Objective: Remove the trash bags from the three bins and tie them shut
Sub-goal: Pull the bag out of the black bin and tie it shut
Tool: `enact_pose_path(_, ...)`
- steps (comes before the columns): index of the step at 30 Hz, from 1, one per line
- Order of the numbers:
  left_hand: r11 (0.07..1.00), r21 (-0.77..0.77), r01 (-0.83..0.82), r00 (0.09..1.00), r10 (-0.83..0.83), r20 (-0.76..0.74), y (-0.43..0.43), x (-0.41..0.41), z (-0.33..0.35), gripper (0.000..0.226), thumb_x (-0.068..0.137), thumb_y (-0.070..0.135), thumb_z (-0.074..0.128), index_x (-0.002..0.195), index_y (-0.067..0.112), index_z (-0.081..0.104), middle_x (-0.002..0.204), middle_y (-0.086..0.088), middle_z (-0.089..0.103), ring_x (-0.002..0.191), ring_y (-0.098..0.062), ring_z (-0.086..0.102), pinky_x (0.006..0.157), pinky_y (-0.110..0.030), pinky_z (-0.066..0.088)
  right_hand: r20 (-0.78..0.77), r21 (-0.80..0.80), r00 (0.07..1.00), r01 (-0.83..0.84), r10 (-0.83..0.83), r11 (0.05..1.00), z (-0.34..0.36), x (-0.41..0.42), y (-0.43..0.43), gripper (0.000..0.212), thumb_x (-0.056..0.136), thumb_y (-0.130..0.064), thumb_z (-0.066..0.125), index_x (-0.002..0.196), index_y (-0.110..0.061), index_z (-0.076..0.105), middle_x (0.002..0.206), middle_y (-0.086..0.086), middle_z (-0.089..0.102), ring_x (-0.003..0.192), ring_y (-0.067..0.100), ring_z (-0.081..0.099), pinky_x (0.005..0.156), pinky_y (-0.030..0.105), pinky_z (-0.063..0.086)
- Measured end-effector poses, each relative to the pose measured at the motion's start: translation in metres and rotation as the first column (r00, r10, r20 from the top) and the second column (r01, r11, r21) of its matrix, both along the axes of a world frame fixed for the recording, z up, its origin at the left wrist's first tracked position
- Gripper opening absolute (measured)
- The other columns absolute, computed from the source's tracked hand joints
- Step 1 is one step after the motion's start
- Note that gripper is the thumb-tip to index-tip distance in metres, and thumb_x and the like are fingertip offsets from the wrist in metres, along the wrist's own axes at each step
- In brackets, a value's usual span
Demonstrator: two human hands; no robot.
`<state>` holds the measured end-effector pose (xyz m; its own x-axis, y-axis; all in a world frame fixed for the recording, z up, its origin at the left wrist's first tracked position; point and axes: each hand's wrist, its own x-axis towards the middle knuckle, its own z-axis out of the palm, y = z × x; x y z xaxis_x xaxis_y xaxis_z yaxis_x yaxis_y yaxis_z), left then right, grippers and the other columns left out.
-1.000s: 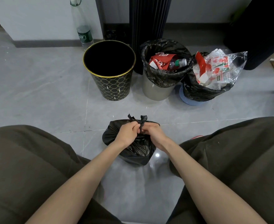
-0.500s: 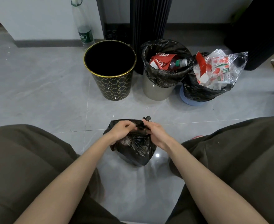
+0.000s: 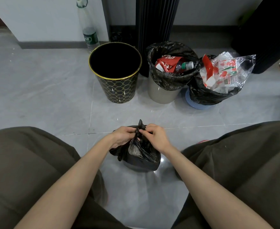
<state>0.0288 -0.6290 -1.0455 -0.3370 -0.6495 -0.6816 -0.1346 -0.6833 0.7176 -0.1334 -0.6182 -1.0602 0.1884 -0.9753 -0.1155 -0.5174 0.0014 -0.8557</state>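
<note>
Bag neck [image 3: 140,125] newly upright between both hands [image 3: 122,137] [image 3: 157,138]

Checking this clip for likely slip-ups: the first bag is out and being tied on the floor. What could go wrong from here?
1. The left hand and right hand pinch the bag by its thin twisted neck; the stretched plastic might tear, or the knot slip loose.
2. Wrappers stand above the right liner; they may spill on lifting and leave little slack to tie.
</note>
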Motion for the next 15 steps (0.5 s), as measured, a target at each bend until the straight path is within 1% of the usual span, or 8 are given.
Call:
enact_pose_path(2, 0.997, 0.026, 0.068, 0.997, -0.069, 0.021, 0.001, 0.003, -0.006, 0.017, 0.094, 0.004, 0.052, 0.104, 0.005, 0.065, 0.090, -0.007, 0.067, 0.078, -0.008, 0.066, 0.084, -0.017, 0.053, 0.059, 0.088, 0.997, 0.050, -0.056, 0.995, 0.000, 0.003, 0.004, 0.049, 0.087, -0.017, 0.067, 0.044, -0.023, 0.046, 0.072, -0.009, 0.049, 0.070, 0.003, 0.050, 0.072, 0.017, 0.037)
enact_pose_path(4, 0.995, 0.029, 0.097, 0.989, -0.100, 0.113, 0.003, 0.004, -0.010, 0.021, 0.096, 0.009, 0.051, 0.078, 0.010, 0.062, 0.076, -0.004, 0.060, 0.063, -0.004, 0.058, 0.065, -0.010, 0.049, 0.071, 0.175, 0.994, 0.075, -0.088, 0.982, -0.001, 0.004, 0.005, 0.047, 0.088, -0.019, 0.066, 0.045, -0.023, 0.047, 0.081, -0.008, 0.051, 0.078, 0.003, 0.051, 0.078, 0.018, 0.038)
enact_pose_path(6, 0.998, -0.021, 0.065, 0.968, -0.058, 0.244, 0.004, 0.002, -0.014, 0.032, 0.095, 0.008, 0.050, 0.064, 0.014, 0.054, 0.065, -0.003, 0.047, 0.047, -0.003, 0.045, 0.047, -0.013, 0.037, 0.071, 0.246, 0.991, 0.093, -0.113, 0.965, 0.002, 0.004, 0.004, 0.046, 0.089, -0.020, 0.065, 0.047, -0.019, 0.046, 0.087, -0.005, 0.051, 0.083, 0.007, 0.050, 0.083, 0.021, 0.037)
enact_pose_path(7, 0.998, -0.053, 0.040, 0.954, -0.023, 0.299, 0.003, 0.001, -0.016, 0.031, 0.094, 0.009, 0.051, 0.064, 0.014, 0.057, 0.064, -0.003, 0.045, 0.046, -0.005, 0.042, 0.046, -0.016, 0.034, 0.084, 0.268, 0.989, 0.097, -0.123, 0.958, 0.005, 0.003, 0.004, 0.046, 0.089, -0.020, 0.064, 0.047, -0.015, 0.046, 0.085, -0.003, 0.051, 0.084, 0.009, 0.050, 0.082, 0.022, 0.036)
enact_pose_path(9, 0.988, -0.156, 0.021, 0.911, 0.045, 0.409, 0.001, 0.000, -0.015, 0.020, 0.092, 0.016, 0.057, 0.077, 0.012, 0.070, 0.067, -0.003, 0.056, 0.057, -0.011, 0.051, 0.057, -0.024, 0.043, 0.130, 0.286, 0.980, 0.110, -0.152, 0.952, 0.011, 0.002, 0.002, 0.040, 0.091, -0.017, 0.062, 0.055, -0.003, 0.053, 0.077, 0.002, 0.050, 0.082, 0.012, 0.049, 0.075, 0.019, 0.037)
enact_pose_path(11, 0.939, -0.322, 0.119, 0.819, 0.091, 0.567, -0.002, -0.001, -0.011, 0.018, 0.090, 0.020, 0.060, 0.085, 0.014, 0.076, 0.077, -0.005, 0.069, 0.076, -0.017, 0.062, 0.078, -0.029, 0.051, 0.243, 0.350, 0.941, 0.141, -0.235, 0.926, 0.018, 0.001, 0.003, 0.028, 0.093, -0.016, 0.059, 0.074, 0.003, 0.068, 0.075, 0.000, 0.059, 0.075, 0.008, 0.055, 0.068, 0.010, 0.040)
enact_pose_path(12, 0.899, -0.395, 0.190, 0.766, 0.115, 0.632, -0.002, -0.001, -0.006, 0.018, 0.089, 0.018, 0.060, 0.088, 0.013, 0.077, 0.084, -0.007, 0.073, 0.084, -0.019, 0.065, 0.082, -0.029, 0.051, 0.296, 0.411, 0.910, 0.151, -0.288, 0.899, 0.021, 0.000, 0.003, 0.023, 0.093, -0.016, 0.059, 0.082, -0.001, 0.072, 0.078, -0.002, 0.065, 0.074, 0.004, 0.058, 0.067, 0.007, 0.043)
enact_pose_path(15, 0.801, -0.489, 0.345, 0.648, 0.174, 0.742, -0.002, 0.002, 0.008, 0.021, 0.088, 0.010, 0.055, 0.090, 0.011, 0.077, 0.087, -0.011, 0.074, 0.087, -0.026, 0.065, 0.072, -0.024, 0.046, 0.341, 0.524, 0.864, 0.153, -0.371, 0.838, 0.025, -0.006, 0.006, 0.020, 0.093, -0.017, 0.058, 0.079, -0.012, 0.071, 0.082, 0.001, 0.069, 0.070, 0.007, 0.062, 0.059, 0.009, 0.048)
